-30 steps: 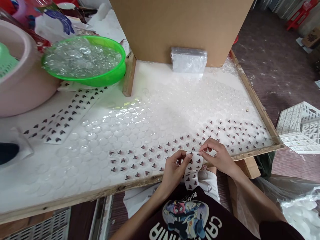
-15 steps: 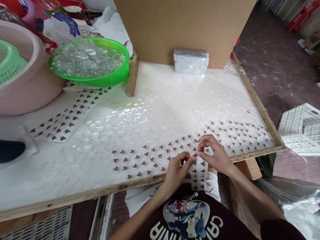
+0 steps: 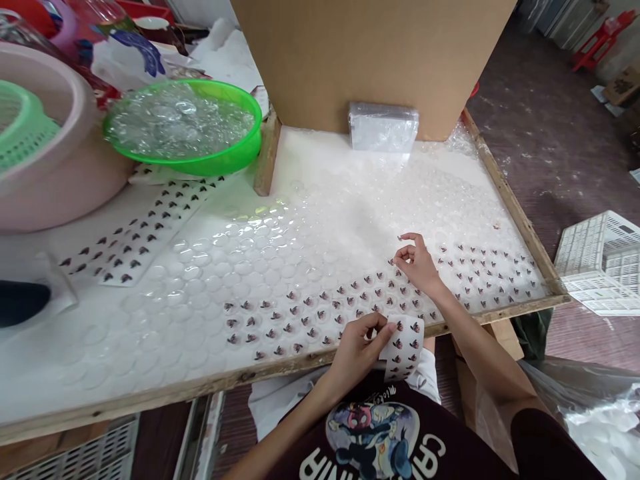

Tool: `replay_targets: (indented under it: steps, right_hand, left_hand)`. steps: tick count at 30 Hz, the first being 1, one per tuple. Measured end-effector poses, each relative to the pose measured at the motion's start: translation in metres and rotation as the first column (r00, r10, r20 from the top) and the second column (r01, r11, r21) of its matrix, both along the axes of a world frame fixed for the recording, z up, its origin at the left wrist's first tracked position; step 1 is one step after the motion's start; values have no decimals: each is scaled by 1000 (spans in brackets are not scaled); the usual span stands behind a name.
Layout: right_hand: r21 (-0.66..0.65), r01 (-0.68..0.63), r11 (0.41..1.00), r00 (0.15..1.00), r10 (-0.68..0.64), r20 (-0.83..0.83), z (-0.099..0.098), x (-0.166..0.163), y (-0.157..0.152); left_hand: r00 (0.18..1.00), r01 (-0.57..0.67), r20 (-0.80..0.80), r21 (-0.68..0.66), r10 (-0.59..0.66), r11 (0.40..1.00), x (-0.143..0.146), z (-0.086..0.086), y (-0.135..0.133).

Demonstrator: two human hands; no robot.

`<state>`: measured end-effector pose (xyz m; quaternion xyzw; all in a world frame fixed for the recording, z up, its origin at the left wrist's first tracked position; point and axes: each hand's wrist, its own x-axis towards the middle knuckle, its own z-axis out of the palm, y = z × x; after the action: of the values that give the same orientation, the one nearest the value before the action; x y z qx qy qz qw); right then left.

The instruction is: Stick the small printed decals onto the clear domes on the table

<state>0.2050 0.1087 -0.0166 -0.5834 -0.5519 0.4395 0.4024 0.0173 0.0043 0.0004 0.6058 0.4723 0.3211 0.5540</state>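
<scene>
My left hand pinches the top edge of a white strip of stickers printed with small dark-and-pink figures. The strip hangs over the table's front edge. Farther out, my right hand is over rows of clear round discs on the table. Its fingers are curled, and small dark sticker marks show at the fingertips, too small to make out well. Many discs nearest me bear the same printed sticker in their middles; those farther back look plain.
A wooden rim edges the white table. At the back stand a cardboard box and a plastic-wrapped block. On the left are a green basin of clear plastic, a pink tub and more sticker sheets. A white crate sits right.
My right hand has left the sticker strip and moved up and away over the discs. My left hand keeps hold of the strip, which has shifted slightly and turned toward me.
</scene>
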Motion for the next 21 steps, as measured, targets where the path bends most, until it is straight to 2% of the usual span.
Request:
replay_targets:
  steps: [4,9,12,17,19,21]
  right_hand:
    - [-26,7,1000,995,-4,105,-20,-1,11]
    - [-34,7,999,981,0,196,-23,-2,13]
    - [-23,-17,1000,950,23,311,-25,-7,13]
    - [103,-96,990,807,17,590,-29,-16,10]
    - [149,-100,984,779,-16,626,-26,-15,8]
    - [191,-78,978,796,-55,603,-19,-11,7]
  left_hand:
    - [1000,5,-3,2,-5,1000,-2,-2,1]
    - [1000,13,7,-2,-13,1000,-2,-4,2]
    - [1000,19,9,-13,-19,1000,-2,-4,2]
    - [1000,10,7,-23,-10,1000,-4,-7,2]
    - [1000,10,18,-31,-9,999,-4,-8,2]
    - [1000,11,25,-37,-10,999,-4,-9,3]
